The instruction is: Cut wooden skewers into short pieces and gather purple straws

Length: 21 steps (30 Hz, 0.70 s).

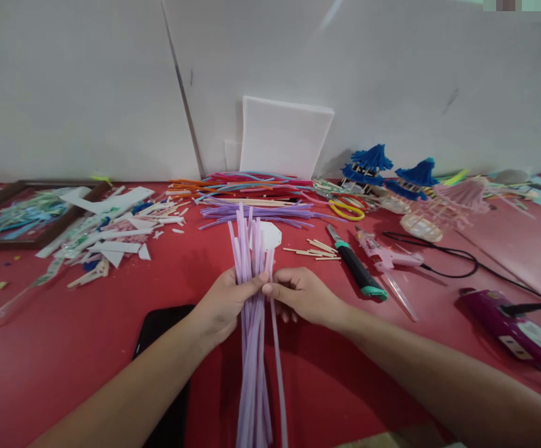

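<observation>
My left hand (226, 302) is closed around a bundle of light purple pipe cleaners (251, 367), which stand roughly upright and run down past the bottom of the view. Beside it, my right hand (301, 292) pinches a single purple pipe cleaner (277, 354) at the bundle's right edge, its lower part hanging a little apart from the rest. The two thumbs nearly meet. Behind the bundle's upper ends lies a white paper octagon (271, 236), partly covered. More purple pipe cleaners (261, 213) lie in a pile farther back.
To the right are small wooden sticks (317, 250), a utility knife (358, 267), a pink glue gun (386, 254) and a purple power strip (508, 326). Blue-roofed models (368, 165) stand behind. Paper scraps (116, 230) cover the left. A black phone-like slab (165, 323) lies under my left forearm.
</observation>
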Each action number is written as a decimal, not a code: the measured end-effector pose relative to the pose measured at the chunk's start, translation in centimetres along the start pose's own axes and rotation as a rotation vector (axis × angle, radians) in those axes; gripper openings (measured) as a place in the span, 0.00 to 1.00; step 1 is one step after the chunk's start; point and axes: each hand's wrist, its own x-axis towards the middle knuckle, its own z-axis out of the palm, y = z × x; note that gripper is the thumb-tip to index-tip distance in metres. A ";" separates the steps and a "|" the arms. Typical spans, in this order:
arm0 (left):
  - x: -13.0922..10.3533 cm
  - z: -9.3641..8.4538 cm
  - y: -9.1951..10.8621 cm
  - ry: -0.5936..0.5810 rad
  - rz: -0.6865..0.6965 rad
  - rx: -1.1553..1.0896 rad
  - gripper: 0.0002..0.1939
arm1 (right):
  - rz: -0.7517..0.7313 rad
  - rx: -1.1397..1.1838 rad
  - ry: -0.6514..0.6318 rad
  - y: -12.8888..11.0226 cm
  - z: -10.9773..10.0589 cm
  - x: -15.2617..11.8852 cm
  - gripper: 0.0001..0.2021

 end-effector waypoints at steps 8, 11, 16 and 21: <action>-0.2 0.2 0.0 -0.023 0.020 0.073 0.10 | -0.051 0.260 0.080 0.4 0.2 0.2 0.19; -0.3 0.2 0.0 -0.055 0.032 0.137 0.11 | -0.078 0.396 0.066 0.6 0.3 0.4 0.17; -0.5 0.2 0.3 -0.059 0.059 0.202 0.09 | -0.046 0.529 0.100 0.8 0.1 0.6 0.15; -0.5 0.4 0.5 -0.079 0.077 0.162 0.08 | -0.017 0.574 0.104 0.6 0.1 0.5 0.14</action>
